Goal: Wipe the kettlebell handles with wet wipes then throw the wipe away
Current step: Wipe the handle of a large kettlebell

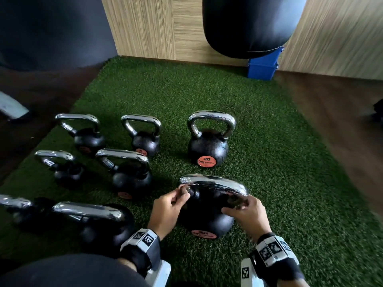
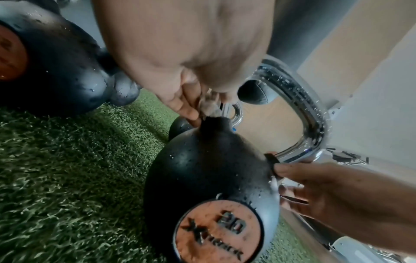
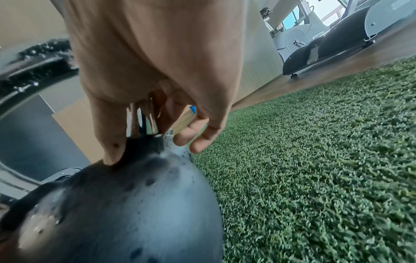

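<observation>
On the green turf stands a black kettlebell (image 1: 207,218) marked 20, its chrome handle (image 1: 215,183) speckled with droplets. At the handle's left leg my left hand (image 1: 182,194) pinches a small whitish wet wipe (image 2: 209,105) against the chrome just above the ball. My right hand (image 1: 238,206) grips the handle's right leg (image 3: 144,122), thumb on one side and fingers curled round the other. Whether the right hand also holds a piece of wipe is not clear. In the left wrist view the right hand (image 2: 315,186) shows at the handle's far leg.
Several other chrome-handled kettlebells stand to the left and behind, one marked 20 (image 1: 208,146) straight ahead. A blue bin (image 1: 263,65) sits by the wooden wall under a hanging black punching bag (image 1: 248,25). Brown floor borders the turf (image 1: 279,162). Exercise machines (image 3: 326,44) stand off to the right.
</observation>
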